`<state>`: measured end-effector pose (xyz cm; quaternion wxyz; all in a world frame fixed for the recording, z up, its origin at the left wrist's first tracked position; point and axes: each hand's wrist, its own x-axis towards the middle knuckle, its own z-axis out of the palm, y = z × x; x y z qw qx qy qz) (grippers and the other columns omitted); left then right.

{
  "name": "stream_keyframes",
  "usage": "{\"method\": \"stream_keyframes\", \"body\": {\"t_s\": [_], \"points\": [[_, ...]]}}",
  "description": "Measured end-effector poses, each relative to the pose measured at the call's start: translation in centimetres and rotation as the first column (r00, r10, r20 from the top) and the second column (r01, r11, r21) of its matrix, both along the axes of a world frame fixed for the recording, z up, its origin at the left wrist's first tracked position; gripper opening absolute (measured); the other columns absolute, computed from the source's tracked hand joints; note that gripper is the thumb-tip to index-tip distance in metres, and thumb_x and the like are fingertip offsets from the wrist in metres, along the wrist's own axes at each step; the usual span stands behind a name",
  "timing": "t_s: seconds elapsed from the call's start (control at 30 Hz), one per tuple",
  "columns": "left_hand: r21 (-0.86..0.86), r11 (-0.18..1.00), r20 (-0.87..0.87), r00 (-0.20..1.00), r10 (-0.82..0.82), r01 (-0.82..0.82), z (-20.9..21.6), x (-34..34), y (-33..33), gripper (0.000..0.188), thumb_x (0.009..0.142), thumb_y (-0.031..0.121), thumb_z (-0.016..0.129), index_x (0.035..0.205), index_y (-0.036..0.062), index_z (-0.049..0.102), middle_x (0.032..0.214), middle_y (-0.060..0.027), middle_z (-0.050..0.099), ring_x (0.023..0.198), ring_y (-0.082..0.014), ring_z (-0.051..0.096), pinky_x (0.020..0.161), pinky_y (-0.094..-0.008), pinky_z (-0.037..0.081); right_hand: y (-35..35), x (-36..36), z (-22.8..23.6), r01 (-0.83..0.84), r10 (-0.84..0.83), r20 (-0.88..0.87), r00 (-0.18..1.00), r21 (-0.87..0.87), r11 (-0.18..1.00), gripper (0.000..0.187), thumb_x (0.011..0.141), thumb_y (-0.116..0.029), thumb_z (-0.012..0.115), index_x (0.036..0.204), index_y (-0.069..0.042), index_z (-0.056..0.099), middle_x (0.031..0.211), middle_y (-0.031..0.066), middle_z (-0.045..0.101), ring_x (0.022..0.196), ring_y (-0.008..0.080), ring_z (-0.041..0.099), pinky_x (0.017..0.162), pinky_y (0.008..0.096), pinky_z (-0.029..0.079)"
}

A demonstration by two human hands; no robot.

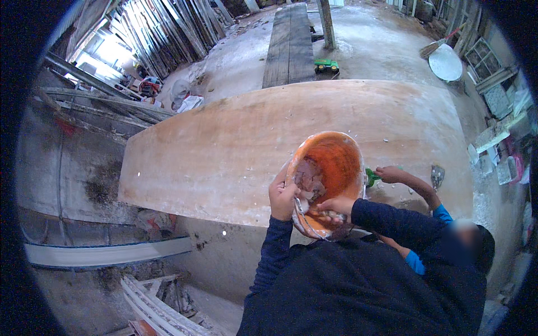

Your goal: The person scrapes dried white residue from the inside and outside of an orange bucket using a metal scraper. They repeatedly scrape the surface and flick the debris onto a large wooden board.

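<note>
An orange bucket [343,159], smeared white round its rim, is tilted at the near edge of the wooden table [224,145]. Inside it lies a pale, pinkish-grey paste [309,179]. My left hand [283,197] is closed on the bucket's left rim. My right hand [338,206] reaches over the near rim, its fingers wrapped round a short tool handle [333,215]; the tool's working end cannot be made out. Another person's hand [388,174], right of the bucket, holds a green object [371,177].
A scraper-like tool [437,176] lies on the table's right part, among small white crumbs. Beyond the table are a long plank [288,47], a wooden post [326,25] and a green toy truck [324,65]. The other person [483,246] is close on my right.
</note>
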<state>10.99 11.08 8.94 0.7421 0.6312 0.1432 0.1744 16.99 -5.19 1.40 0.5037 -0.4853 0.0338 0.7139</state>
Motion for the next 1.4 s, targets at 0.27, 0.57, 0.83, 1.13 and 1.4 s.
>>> {"method": "stream_keyframes", "body": {"t_s": [0.27,0.57,0.83,1.13,1.4], "points": [[0.013,0.995,0.022,0.994,0.103,-0.103,-2.2,-1.1,3.0,0.058,0.062,0.0,0.049,0.12,-0.0051,0.052,0.105,-0.0071,0.061,0.085,-0.0126,0.058,0.07,-0.0207,0.045,1.0,3.6,-0.2,0.429,-0.289,-0.488,0.824,0.203,0.88,0.02,0.093,-0.032,0.047,0.094,-0.012,0.049,0.061,0.0036,0.055,0.04,0.0103,0.048,0.031,0.0238,0.041],[-0.063,0.993,0.013,0.995,0.104,-0.103,-2.7,-2.2,3.5,0.059,0.061,-0.001,0.048,0.119,-0.0068,0.052,0.114,-0.0098,0.057,0.101,-0.0159,0.055,0.083,-0.0235,0.044,0.0,3.7,5.4,-0.626,0.59,0.802,-0.091,-0.507,0.592,0.047,0.074,-0.042,0.059,0.098,-0.003,0.064,0.088,0.0216,0.065,0.08,0.036,0.064,0.073,0.0434,0.051],[-0.037,0.984,0.092,0.98,0.179,-0.176,-2.4,-1.7,2.7,0.049,0.072,0.004,0.051,0.121,-0.0031,0.053,0.088,0.0007,0.059,0.066,-0.0045,0.048,0.056,-0.0165,0.038,2.0,4.2,-4.1,-0.738,0.493,0.856,-0.152,-0.43,0.519,0.032,0.08,-0.029,0.049,0.082,-0.003,0.067,0.085,0.0185,0.066,0.074,0.0332,0.064,0.07,0.0447,0.051],[-0.001,0.984,-0.014,0.984,0.179,-0.179,-1.4,-3.1,1.6,0.048,0.073,0.001,0.047,0.119,-0.0048,0.053,0.101,-0.0058,0.059,0.085,-0.0125,0.054,0.074,-0.0231,0.043,2.6,-3.5,3.8,-0.444,0.566,0.823,-0.045,-0.524,0.726,0.031,0.08,-0.026,0.051,0.085,-0.001,0.068,0.087,0.0223,0.065,0.081,0.0363,0.064,0.071,0.0462,0.051],[0.008,0.991,0.055,0.989,0.136,-0.137,-1.0,-3.4,-0.3,0.051,0.071,-0.002,0.046,0.122,-0.0053,0.051,0.106,-0.0075,0.059,0.088,-0.0129,0.055,0.074,-0.0228,0.044,0.1,-4.9,2.1,-0.29,0.463,0.885,-0.038,-0.454,0.843,0.028,0.082,-0.024,0.051,0.099,-0.002,0.056,0.087,0.0223,0.064,0.079,0.0369,0.063,0.068,0.0477,0.05]]}}
